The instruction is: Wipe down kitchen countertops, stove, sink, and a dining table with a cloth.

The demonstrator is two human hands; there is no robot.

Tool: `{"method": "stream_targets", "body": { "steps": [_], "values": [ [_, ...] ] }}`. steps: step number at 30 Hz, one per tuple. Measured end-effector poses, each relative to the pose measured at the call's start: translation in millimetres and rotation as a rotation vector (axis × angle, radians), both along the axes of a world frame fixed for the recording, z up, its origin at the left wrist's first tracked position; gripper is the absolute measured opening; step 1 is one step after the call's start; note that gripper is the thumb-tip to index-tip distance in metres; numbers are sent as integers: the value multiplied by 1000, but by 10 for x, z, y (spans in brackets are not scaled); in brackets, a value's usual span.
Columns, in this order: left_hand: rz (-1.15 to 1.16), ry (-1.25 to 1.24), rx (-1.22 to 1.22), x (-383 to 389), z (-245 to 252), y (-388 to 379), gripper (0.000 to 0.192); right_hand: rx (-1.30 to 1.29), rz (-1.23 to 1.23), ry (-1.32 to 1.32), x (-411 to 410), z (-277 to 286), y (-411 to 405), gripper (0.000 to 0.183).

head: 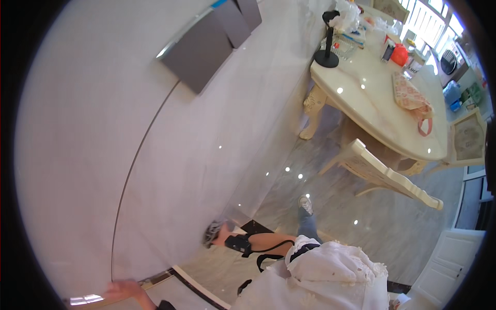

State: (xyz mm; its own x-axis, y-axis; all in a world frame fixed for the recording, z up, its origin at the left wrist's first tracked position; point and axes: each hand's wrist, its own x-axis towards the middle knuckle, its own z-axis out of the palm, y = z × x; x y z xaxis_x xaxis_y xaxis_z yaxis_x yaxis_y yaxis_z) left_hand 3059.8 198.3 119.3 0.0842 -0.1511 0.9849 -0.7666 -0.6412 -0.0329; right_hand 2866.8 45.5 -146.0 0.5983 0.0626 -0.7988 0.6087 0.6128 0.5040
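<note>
A grey, dark-patterned cloth is bunched in my right hand, up against the low part of a pale glossy wall. A black device is strapped round my right wrist, and a cord runs along the forearm. At the lower left, my blurred left hand is spread near the wall, by the foot of a thin dark seam, with nothing seen in it. Whether its fingers touch the wall I cannot tell. My white top fills the bottom of the view.
Grey panels hang on the wall. A cream marble-topped table bears a black stand, a red bag and a patterned cloth item. One carved chair stands nearby; a white cabinet is at right.
</note>
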Motion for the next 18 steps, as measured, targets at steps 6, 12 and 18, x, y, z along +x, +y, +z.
{"method": "stream_targets", "body": {
  "steps": [6,12,18],
  "values": [
    [-332,123,-168,-195,-4,-472,61,-813,189,-281,30,781,-137,31],
    [-694,440,-272,-659,111,-502,66,-1238,-605,-759,-1063,1771,-760,28],
    [-417,316,-112,-1147,-135,-540,71,-1853,-682,1044,-3493,2746,-420,47]
  ]
}}
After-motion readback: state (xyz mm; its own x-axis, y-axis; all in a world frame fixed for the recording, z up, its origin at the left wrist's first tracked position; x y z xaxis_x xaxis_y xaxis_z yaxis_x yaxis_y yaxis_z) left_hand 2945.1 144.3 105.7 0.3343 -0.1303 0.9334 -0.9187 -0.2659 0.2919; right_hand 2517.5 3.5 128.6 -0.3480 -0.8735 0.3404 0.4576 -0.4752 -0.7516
